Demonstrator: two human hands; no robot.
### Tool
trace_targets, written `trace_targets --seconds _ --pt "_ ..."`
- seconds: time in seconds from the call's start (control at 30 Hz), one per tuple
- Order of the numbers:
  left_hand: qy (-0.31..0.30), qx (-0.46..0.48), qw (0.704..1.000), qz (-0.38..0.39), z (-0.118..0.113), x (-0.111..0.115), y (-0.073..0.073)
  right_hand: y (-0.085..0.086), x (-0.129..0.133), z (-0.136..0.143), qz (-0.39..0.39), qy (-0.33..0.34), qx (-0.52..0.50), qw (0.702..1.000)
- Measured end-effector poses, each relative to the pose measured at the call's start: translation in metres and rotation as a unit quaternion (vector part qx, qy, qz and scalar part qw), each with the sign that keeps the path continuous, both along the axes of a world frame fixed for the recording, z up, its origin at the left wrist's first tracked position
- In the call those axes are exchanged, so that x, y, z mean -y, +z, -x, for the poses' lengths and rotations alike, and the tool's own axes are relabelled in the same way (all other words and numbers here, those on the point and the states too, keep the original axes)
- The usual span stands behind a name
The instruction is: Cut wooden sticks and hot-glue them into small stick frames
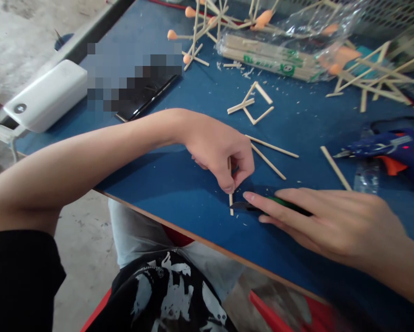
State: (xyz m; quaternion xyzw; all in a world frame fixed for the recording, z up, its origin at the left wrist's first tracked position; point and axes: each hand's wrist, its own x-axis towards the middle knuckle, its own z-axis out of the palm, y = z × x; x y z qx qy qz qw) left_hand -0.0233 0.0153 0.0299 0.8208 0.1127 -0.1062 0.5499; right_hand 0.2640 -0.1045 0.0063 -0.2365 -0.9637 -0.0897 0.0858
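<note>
Between the thumb and fingers of my left hand (224, 154) is a thin wooden stick (231, 203), its lower end poking out toward the table's near edge. My right hand (341, 221) grips a craft knife (286, 205) with a green handle. The dark blade lies against the stick just below my left fingertips. Beyond my left hand, two loose sticks (272, 146) spread out to the right. Further back, several short cut pieces (251, 103) form a rough open shape on the blue table (179, 184).
A blue glue gun (397, 147) with an orange trigger lies at the right, near another stick (335, 168). At the back are a plastic pack of sticks (269, 55) and stick frames (369, 76) with orange tips. A phone (147, 94) and a white power bank (47, 94) lie left.
</note>
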Motion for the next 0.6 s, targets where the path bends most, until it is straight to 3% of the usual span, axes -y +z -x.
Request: trace_targets --seconds 0.33,0.6 --pt "-0.006 0.002 0.999 -0.033 -0.004 -0.002 -0.005 0.027 0.014 0.012 -0.02 0.009 0.081 0.996" --pt "-0.003 0.002 1.0 -0.03 -0.004 -0.001 -0.005 0.034 0.012 0.019 0.001 0.011 0.085 0.996"
